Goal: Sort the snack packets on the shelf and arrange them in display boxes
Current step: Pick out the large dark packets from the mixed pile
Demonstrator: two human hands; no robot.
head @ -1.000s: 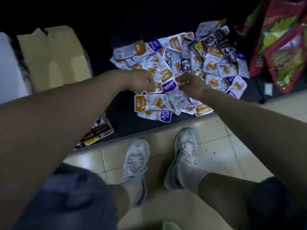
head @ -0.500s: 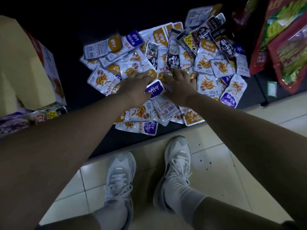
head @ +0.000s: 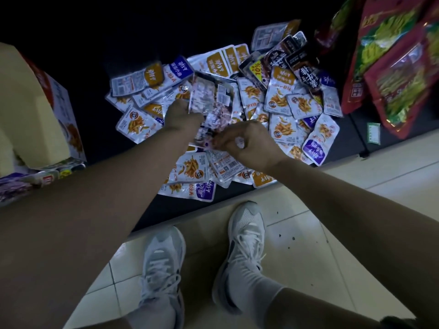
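Dim shelf [head: 164,210] lying under packet heap [head: 280,98], frame centre; left hand [head: 183,119] gripping blurred packet stack [head: 211,100]; right hand [head: 251,146] pinching its lower edge; risk: loose stack slipping, re-mixing into heap.

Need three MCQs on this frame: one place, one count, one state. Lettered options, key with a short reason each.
1. Where do the big red bags lie, relative to the packet pile?
A) to its left
B) under it
C) to its right

2. How many shoes stand on the tiled floor?
A) two
B) one
C) four

3. What is the left hand doing?
A) lying flat on the floor
B) gripping a blurred packet above the pile
C) pulling a shoelace

Key:
1 C: the bags fill the upper right, beside the pile.
2 A: one shoe shows under each leg.
3 B: its fingers close on the packet's lower left edge.
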